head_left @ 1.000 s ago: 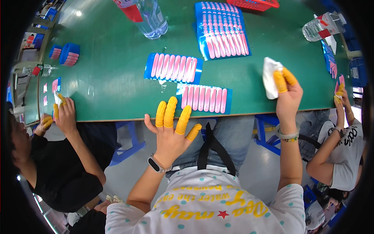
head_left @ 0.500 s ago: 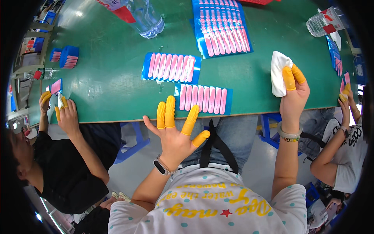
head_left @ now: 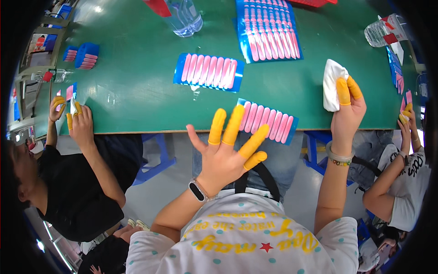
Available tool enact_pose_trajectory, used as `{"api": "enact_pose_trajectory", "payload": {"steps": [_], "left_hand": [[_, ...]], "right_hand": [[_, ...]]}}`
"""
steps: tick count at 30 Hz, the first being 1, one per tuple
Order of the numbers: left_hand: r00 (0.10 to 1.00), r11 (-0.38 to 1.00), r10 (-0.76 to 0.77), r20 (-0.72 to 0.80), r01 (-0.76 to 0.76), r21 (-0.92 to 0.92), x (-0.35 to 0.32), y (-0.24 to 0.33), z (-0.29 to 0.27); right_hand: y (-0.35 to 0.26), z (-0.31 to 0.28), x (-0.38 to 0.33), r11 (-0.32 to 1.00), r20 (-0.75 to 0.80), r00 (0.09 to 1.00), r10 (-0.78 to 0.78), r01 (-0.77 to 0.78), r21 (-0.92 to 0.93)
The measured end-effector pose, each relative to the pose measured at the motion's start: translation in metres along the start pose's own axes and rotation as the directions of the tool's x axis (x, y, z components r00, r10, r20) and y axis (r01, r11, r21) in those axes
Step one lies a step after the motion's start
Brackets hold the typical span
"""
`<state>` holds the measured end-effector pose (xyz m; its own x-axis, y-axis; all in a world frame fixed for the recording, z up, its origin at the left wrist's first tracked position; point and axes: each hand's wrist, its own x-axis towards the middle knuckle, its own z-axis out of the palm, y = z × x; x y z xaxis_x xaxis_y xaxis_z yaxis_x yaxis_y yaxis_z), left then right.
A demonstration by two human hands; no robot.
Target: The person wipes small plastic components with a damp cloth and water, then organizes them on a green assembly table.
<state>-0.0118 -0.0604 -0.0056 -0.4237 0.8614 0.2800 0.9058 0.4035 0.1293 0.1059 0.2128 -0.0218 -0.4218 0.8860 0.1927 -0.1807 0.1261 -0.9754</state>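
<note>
Head view. Landmark: green table (head_left: 137,91).

Left hand (head_left: 223,155): raised off the table's near edge, fingers spread, holding nothing; yellow finger cots on four fingers, thumb bare. Over the last second it has lifted slightly and opened wider, so it is free rather than at work.

Right hand (head_left: 349,114): at the table's near right edge, thumb and fingers pinching a white cloth (head_left: 331,82); it has kept the cloth throughout.

Nearest tray (head_left: 269,121) of pink pieces: on the table's near edge, between the hands, untouched. Second tray (head_left: 208,71): further in. Long tray (head_left: 267,29): far side. Clear bottle (head_left: 185,18): far side.

Co-workers' hands, cots on, at the left (head_left: 80,123) and right (head_left: 406,116) ends.
</note>
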Motion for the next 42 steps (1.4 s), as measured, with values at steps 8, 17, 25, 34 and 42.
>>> {"api": "enact_pose_trajectory", "payload": {"steps": [8,17,25,34,42], "left_hand": [[0.994,0.993,-0.101,0.034,0.103,-0.058,-0.005,0.012,0.002],[0.943,0.969,-0.239,-0.231,0.217,-0.115,0.039,-0.039,-0.012],[0.926,0.918,-0.374,-0.04,0.364,-0.157,0.046,-0.086,-0.02],[0.961,0.965,-0.262,-0.085,0.262,-0.01,0.046,-0.076,-0.017],[0.962,0.96,-0.273,-0.034,0.274,0.058,0.044,-0.078,-0.015]], "right_hand": [[-0.006,0.002,-0.001,0.999,0.037,0.998,0.051,-0.051,0.002],[-0.004,0.003,-0.002,0.999,0.004,0.999,0.041,-0.041,0.004],[-0.01,0.008,0.0,0.999,0.017,0.999,0.032,-0.033,0.014],[-0.012,0.01,-0.004,0.999,0.013,1.0,0.019,-0.019,0.028],[-0.017,0.017,-0.003,0.999,0.007,0.999,0.052,-0.052,0.013]]}}
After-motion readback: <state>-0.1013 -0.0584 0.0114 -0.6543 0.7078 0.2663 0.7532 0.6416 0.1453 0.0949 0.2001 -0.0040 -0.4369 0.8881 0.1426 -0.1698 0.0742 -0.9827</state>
